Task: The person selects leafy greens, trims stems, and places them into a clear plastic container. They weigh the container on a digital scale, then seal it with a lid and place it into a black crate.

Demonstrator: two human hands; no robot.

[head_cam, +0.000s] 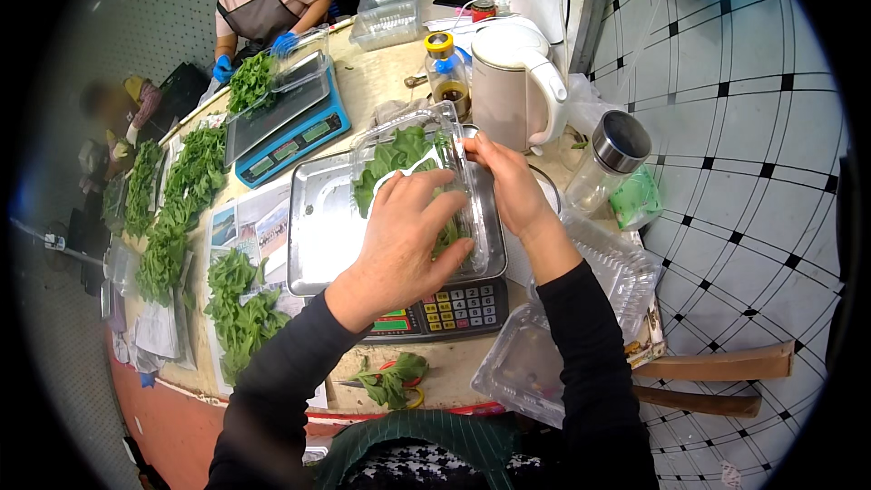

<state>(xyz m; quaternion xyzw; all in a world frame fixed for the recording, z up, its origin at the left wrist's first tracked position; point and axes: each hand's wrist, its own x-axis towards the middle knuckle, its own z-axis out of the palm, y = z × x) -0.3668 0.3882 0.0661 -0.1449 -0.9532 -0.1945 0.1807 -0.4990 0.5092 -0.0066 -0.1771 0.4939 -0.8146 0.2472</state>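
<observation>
A clear plastic clamshell container (481, 248) holding leafy greens (407, 145) sits on the steel pan (313, 245) of a digital scale (500, 306). My left hand (415, 235) lies over the container with its fingers spread, and it hides part of the greens. At the container's right side, my right hand (510, 180) grips the rim with its fingertips. Below the scale, a sprig of greens (389, 388) partly covers red-handled scissors (412, 381). To the left, a loose pile of greens (241, 313) rests on printed paper (235, 218).
A white electric kettle (507, 92), a yellow-capped glass bottle (446, 75) and a steel-lidded bottle (609, 156) stand behind and to the right. Empty clear containers (524, 361) overlap the table's right edge. Across the table, a gloved person (265, 7) is beside a blue scale (292, 139).
</observation>
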